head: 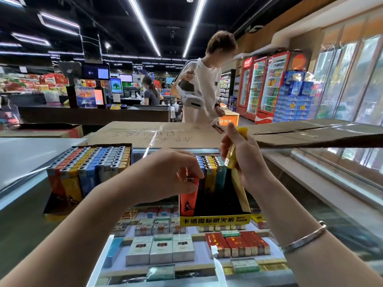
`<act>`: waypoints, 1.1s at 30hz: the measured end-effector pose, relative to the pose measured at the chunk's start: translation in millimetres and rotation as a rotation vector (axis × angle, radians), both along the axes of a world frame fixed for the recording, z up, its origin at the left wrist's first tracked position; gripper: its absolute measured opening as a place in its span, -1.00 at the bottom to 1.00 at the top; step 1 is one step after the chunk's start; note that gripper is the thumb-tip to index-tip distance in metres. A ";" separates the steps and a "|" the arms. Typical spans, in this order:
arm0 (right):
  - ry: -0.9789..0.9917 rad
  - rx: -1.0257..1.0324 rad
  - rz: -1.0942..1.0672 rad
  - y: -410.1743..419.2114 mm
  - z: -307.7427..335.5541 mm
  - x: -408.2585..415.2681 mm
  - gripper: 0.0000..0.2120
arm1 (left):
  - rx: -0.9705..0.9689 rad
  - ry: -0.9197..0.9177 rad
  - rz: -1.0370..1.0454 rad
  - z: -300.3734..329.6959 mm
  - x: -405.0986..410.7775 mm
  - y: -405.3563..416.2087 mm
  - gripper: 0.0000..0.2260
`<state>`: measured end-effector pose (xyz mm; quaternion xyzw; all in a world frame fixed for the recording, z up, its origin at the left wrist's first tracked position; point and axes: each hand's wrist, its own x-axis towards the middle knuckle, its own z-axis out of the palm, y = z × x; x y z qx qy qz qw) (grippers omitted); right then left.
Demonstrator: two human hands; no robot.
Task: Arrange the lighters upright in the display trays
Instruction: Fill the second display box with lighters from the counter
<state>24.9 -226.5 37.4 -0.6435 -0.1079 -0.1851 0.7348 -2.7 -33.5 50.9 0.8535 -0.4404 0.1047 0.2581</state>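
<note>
Two display trays stand on a glass counter. The left tray (62,212) is packed with upright lighters in red, yellow, blue and grey. The right tray (215,220) has a yellow front label and holds a few upright lighters at its back, with a dark gap in front. My left hand (165,175) pinches the top of a red lighter (188,200) standing at that tray's front left corner. Above the tray's right side, my right hand (242,156) grips a yellow lighter (233,151), tilted and lifted.
Flat cardboard boxes (165,133) lie behind the trays. Cigarette packs (161,249) fill the glass case below. A person in a white shirt (205,88) stands beyond the counter holding a shoe. Drink fridges (267,83) line the right wall.
</note>
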 end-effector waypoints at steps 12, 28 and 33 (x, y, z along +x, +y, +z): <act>0.036 -0.034 -0.003 -0.7 -1.3 1.9 -0.61 | 0.194 -0.118 0.119 2.1 1.2 3.5 -0.69; 0.012 -0.070 -0.031 0.3 -2.6 2.6 -0.60 | 0.215 -0.238 0.128 -0.4 -3.6 -3.2 -0.77; 0.027 -0.075 -0.037 0.3 -2.0 0.7 -0.61 | 0.241 -0.237 0.151 -1.3 -2.5 -1.6 -0.80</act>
